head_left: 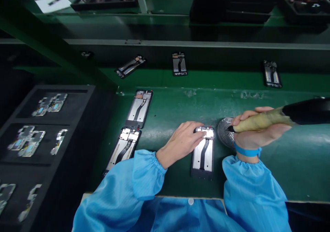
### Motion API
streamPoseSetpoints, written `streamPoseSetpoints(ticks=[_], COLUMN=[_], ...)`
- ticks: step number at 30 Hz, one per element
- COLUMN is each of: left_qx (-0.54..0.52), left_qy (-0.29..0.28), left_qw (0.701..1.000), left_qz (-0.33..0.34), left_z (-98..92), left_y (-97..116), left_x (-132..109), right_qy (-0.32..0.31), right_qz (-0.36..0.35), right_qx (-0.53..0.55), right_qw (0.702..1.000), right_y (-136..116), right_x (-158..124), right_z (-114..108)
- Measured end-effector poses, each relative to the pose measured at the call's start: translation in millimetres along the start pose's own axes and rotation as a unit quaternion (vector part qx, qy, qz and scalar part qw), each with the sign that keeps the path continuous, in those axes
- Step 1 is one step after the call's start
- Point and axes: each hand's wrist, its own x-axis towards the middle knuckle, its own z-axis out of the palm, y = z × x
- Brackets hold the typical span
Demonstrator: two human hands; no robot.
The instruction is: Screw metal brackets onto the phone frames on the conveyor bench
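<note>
The left hand [184, 141] is resting flat on the green table [296, 163], its grip spread loosely, with the fingertips [202, 133] touching the top end of an opened phone [203, 153] that is lying face down just under and beside them. The right hand [255, 130] is closing its grip around a power screwdriver [278, 117], whose tip is pointing left, hovering over a round metal dish [224, 132] that is lying just right of the phone and below the right hand's knuckles. Two more phones [139, 108] are lying to the left of the left hand. Farther left, a black tray [77, 87] is holding small metal parts [50, 105]. Beyond both hands, more phones on the belt [179, 63] are lying well apart.
</note>
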Motion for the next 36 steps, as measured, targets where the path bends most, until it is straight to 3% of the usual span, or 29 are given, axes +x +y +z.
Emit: streamPoseSetpoints(ticks=[13, 17, 19, 23, 36], left_qx=[0.006, -0.002, -0.008, -0.012, -0.015], left_qy=[-0.002, 0.002, -0.001, -0.006, 0.001], left_qw=[1.0, 1.0, 1.0, 1.0, 1.0], left_qz=[0.0, -0.003, -0.007, -0.016, -0.018], left_z=[-2.7, -1.6, -2.0, -4.1, -1.6], left_y=[2, 4, 4, 5, 5], left_x=[-1, 1, 2, 2, 2], right_qy=[0.0, 0.019, -0.001, -0.095, -0.126], right_qz=[-0.01, -0.071, -0.081, -0.028, -0.021], right_qx=[0.005, 0.029, 0.041, 0.043, 0.046], right_qw=[1.0, 0.997, 0.996, 0.994, 0.991], right_y=[4, -10, -14, -7, 4], right_x=[0, -1, -6, -18, -25], right_z=[4, 8, 11, 18, 20])
